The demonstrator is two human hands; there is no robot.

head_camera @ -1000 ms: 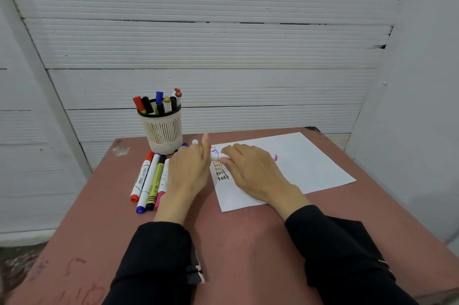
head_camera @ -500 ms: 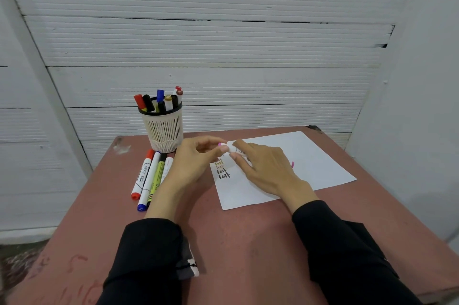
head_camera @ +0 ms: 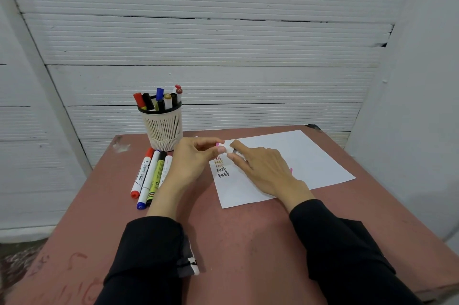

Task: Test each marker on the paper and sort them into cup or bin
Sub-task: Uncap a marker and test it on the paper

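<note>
Desk [head_camera: 248, 242]: matt reddish surface, scuffed. Paper [head_camera: 310, 155]: smooth white sheet. Cup [head_camera: 162, 128]: slotted cream plastic, black rim. Markers [head_camera: 149, 175]: glossy plastic barrels. Sleeves [head_camera: 154, 255]: black cloth.

Right hand [head_camera: 263, 168] hides most of the pink marker [head_camera: 290, 170]

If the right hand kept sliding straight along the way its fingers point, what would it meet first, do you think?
The right hand points up-left at the left hand, whose fingertips pinch the same pink marker. It would likely meet those fingers first; depth looks matched but is uncertain.
</note>
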